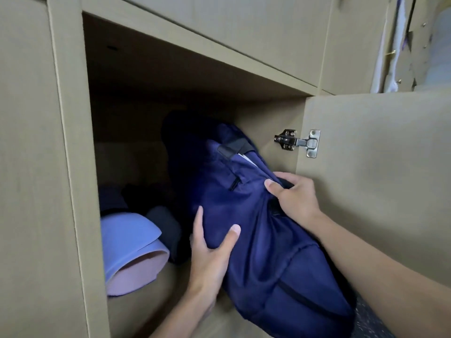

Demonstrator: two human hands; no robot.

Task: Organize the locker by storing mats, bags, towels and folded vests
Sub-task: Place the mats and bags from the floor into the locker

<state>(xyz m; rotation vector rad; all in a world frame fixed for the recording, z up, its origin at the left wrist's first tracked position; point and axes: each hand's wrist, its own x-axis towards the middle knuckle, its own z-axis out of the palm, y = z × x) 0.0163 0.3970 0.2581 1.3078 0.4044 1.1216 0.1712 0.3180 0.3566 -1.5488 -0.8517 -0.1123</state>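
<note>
Where the bag (256, 228) meets shadow, dark bundles (166, 224) are indistinct.

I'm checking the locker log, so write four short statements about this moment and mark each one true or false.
1. The left hand and the right hand both hold the navy bag. True.
2. The rolled mat lies to the right of the bag. False: it lies to its left.
3. The locker door is closed. False: it stands open, with its hinge showing.
4. The bag is partly inside the locker. True.
</note>
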